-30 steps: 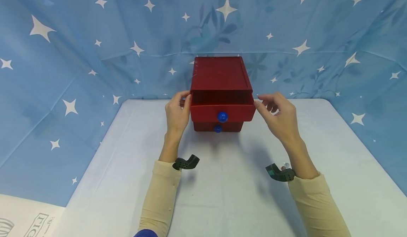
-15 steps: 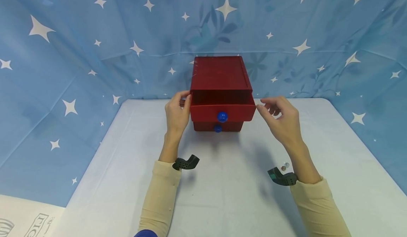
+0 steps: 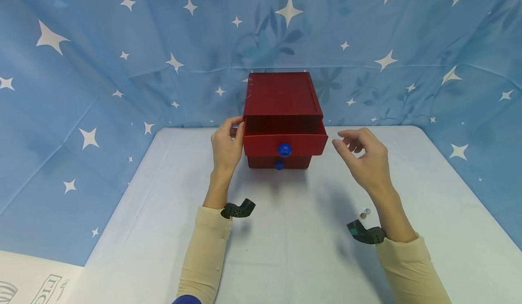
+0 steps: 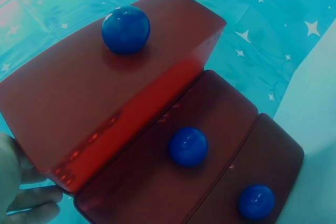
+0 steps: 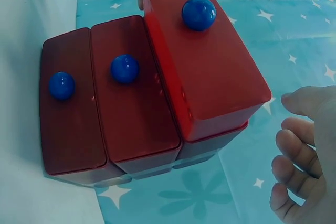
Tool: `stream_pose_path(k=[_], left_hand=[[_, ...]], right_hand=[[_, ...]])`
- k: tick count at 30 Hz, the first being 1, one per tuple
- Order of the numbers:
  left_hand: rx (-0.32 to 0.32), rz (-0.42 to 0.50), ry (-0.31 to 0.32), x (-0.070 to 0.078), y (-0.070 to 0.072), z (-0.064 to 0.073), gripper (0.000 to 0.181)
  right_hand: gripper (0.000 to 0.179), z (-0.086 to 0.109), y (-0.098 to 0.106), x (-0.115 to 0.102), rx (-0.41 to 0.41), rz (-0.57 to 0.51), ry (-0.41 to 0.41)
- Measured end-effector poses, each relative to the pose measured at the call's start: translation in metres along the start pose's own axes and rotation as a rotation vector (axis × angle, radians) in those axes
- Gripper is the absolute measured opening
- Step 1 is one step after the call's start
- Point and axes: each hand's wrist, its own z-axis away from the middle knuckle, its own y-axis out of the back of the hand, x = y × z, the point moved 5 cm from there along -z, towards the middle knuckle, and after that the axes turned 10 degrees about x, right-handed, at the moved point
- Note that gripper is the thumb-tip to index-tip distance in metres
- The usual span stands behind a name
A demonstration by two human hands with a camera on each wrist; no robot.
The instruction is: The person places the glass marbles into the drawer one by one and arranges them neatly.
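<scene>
A red drawer cabinet [image 3: 281,93] stands at the back of the table, with three drawers visible in the wrist views. Its top drawer [image 3: 265,146] is pulled partway out and has a round blue knob [image 3: 284,150]; the two lower drawers [image 4: 168,166] are closed. My left hand [image 3: 226,145] rests on the left side of the top drawer near the cabinet's front edge, thumb and fingers loosely bent. My right hand [image 3: 367,156] hovers to the right of the drawer, apart from it, fingers relaxed and nothing between them. The drawer's inside looks dark, and its floor is hidden.
Two small round pieces, one clear [image 3: 368,211] and one brownish [image 3: 363,215], lie on the white table [image 3: 281,236] near my right wrist. A blue star-patterned cloth [image 3: 183,32] hangs behind the cabinet. Printed paper or cloth [image 3: 36,277] lies at lower left.
My right hand has come away from the drawer's right side, moving right and slightly toward me, uncovering the small round pieces. My left hand and the drawer have stayed in place.
</scene>
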Motion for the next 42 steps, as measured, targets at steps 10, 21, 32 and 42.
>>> stream_pose_path(k=[10,21,32,42], left_hand=[[-0.004,-0.012,-0.006,0.0,0.0,0.0,0.023],[-0.007,-0.012,0.002,0.0,0.0,0.0,0.022],[-0.001,-0.005,-0.003,-0.001,0.0,0.001,0.021],[0.001,-0.004,-0.004,0.001,0.0,0.0,0.021]], right_hand=[[0.024,0.005,0.005,0.0,-0.004,0.024,-0.003],[0.023,0.01,0.007,0.002,-0.02,0.038,-0.008],[0.023,0.014,0.009,0.001,-0.024,0.038,0.006],[0.023,0.02,0.01,0.004,-0.033,0.042,0.016]])
